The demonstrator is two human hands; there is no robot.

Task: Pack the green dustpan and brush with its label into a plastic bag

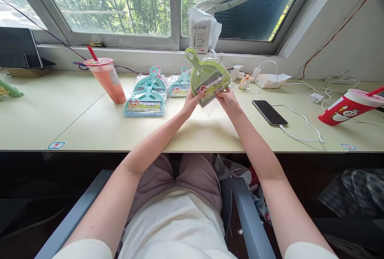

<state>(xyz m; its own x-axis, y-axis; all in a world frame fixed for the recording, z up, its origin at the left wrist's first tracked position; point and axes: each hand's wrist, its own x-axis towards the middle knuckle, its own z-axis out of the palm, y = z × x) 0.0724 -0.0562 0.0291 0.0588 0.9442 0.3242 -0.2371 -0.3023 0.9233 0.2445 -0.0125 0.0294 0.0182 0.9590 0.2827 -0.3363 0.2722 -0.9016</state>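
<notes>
A green dustpan and brush set (209,75) in clear plastic wrap is tilted above the desk (204,133), its looped handle pointing up and left. My left hand (191,102) is closed on its lower left edge, and my right hand (227,98) pinches the lower right side. To the left, a packaged blue set (145,101) lies on the desk over other wrapped sets, one with a pink edge showing. Another small blue set (180,83) lies just behind my left hand.
A pink drink cup (109,81) leans at the left. On the right are a charging phone (269,112), its white cable, a white paper box (271,80) and a red cup (345,109). A wrapped box (200,35) stands at the window.
</notes>
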